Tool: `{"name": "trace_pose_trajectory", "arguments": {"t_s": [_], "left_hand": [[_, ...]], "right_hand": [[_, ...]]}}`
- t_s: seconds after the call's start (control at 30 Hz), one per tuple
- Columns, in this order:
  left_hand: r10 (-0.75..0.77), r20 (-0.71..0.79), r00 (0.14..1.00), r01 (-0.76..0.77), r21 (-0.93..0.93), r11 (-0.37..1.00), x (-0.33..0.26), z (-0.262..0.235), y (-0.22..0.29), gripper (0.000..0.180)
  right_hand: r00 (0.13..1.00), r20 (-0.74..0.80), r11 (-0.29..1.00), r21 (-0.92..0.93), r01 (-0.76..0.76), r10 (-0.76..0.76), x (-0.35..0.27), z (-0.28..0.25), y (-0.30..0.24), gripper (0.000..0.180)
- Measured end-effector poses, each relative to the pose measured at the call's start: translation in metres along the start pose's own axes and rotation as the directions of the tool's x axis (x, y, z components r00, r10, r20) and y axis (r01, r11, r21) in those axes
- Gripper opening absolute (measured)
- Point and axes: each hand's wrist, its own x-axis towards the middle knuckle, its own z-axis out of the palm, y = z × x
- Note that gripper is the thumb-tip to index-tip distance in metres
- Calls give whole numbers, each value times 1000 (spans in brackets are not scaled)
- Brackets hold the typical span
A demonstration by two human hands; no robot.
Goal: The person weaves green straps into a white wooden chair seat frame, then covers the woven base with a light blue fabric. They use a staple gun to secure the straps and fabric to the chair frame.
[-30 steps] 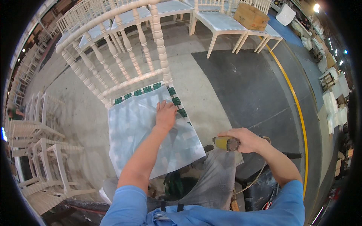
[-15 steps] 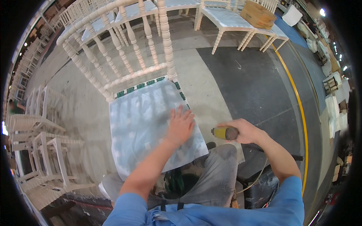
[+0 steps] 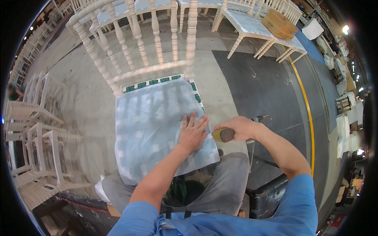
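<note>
So the white chair [image 3: 157,70] sits right in front of the person's knees, with a pale blue sheet [image 3: 153,126] draped over its seat. Left hand [image 3: 193,133] lies flat on the sheet's right edge, fingers spread. Right hand [image 3: 240,128], just beside that edge, is clenched around a yellow-handled tool [image 3: 223,135].

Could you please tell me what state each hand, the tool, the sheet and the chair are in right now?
Left hand: open, flat on the sheet.
Right hand: closed around the tool handle.
Tool handle: gripped, beside the seat's right edge.
Pale sheet: spread over the seat.
White chair: upright, seat covered.
</note>
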Motion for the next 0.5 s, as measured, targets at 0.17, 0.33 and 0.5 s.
{"name": "trace_pose_trajectory", "arguments": {"t_s": [0.17,0.33,0.5], "left_hand": [[-8,-9,1000,8,-6,1000,2,0,-1,60],[10,27,1000,-8,-67,998,6,-2,-8,58],[-142,-68,988,140,-26,990,20,-12,-48,54]], "right_hand": [[1000,9,1000,-15,-3,3,9,6,3,64],[999,-46,1000,4,-6,7,3,-1,5,64],[973,-227,985,155,75,-38,-7,-17,13,68]]}}
